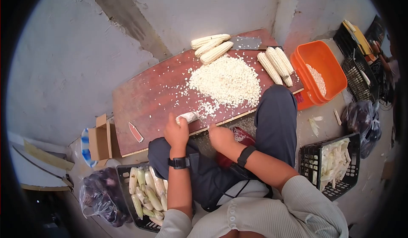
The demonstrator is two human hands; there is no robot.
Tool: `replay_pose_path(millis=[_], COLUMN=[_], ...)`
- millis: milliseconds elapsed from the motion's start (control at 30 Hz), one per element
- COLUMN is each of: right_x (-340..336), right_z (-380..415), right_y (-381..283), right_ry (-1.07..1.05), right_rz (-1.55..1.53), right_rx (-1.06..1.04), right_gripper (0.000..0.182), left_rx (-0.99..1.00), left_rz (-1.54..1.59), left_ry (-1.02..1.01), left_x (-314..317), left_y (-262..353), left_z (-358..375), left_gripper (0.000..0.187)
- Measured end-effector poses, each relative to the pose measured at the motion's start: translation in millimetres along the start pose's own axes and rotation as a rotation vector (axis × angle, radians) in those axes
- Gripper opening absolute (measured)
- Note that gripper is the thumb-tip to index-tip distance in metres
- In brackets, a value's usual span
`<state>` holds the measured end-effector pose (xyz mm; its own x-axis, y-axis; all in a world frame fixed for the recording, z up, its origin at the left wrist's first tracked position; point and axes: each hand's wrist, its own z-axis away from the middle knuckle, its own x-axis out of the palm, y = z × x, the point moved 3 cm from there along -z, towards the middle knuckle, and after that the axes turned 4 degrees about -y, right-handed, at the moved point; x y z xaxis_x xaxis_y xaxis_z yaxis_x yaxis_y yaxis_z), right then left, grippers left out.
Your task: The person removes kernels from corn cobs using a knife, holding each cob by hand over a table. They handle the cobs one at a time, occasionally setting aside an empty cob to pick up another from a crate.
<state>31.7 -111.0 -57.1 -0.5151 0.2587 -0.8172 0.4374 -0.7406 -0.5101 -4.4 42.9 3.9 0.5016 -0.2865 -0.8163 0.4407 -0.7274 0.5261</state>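
Observation:
My left hand (pixel 176 132) is wrapped round a white corn cob (pixel 187 118), holding it low over the board's front edge. Beside it my right hand (pixel 222 139) is closed in a fist on a knife; its thin blade (pixel 201 119) points at the cob, and the handle is hidden in the fist. Just beyond both hands, a heap of cut corn kernels (pixel 227 81) covers the middle of the reddish board (pixel 146 98), with loose kernels scattered to the left.
Whole cobs (pixel 216 52) and a cleaver (pixel 246 42) lie at the back; more cobs (pixel 276 64) sit right. An orange bucket (pixel 301 74) holds kernels. A red-and-white blade-shaped piece (pixel 136 132) lies left. Crates (pixel 120 170) with cobs and husks flank my legs. Another person's arm (pixel 382 59) shows far right.

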Motion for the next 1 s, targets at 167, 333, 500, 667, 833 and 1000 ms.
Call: replay_pose_path(millis=[167,333,500,667,833,1000], right_x=[-4.5,3.2,9.9,1.1,-31.2,-27.4], right_z=[-13.1,-54.5,-68.0,-47.1,-1.8,12.6], right_y=[-6.1,-14.6,-4.0,13.5,10.4,-7.3], right_ry=[-0.029,0.015,0.006,0.176,0.209,0.136], right_rz=[0.004,-0.070,-0.081,-0.328,-0.242,-0.094], right_rx=[-0.024,0.009,-0.049,0.000,-0.057,-0.142], right_gripper=[0.016,0.019,0.019,0.027,0.024,0.019], left_rx=[0.038,0.096,-0.070,-0.175,-0.238,-0.188], left_rz=[-0.030,-0.064,0.049,0.065,0.094,0.079], left_ry=[-0.051,-0.040,0.044,0.098,0.043,0.045], left_x=[-1.6,-2.8,-0.6,-0.5,-6.6,-2.9], left_y=[0.3,11.6,-9.6,-19.8,-6.2,-1.0], left_z=[-5.2,-5.9,-6.1,-3.7,0.3,-1.1], left_gripper=[0.024,0.023,0.023,0.027,0.034,0.033])
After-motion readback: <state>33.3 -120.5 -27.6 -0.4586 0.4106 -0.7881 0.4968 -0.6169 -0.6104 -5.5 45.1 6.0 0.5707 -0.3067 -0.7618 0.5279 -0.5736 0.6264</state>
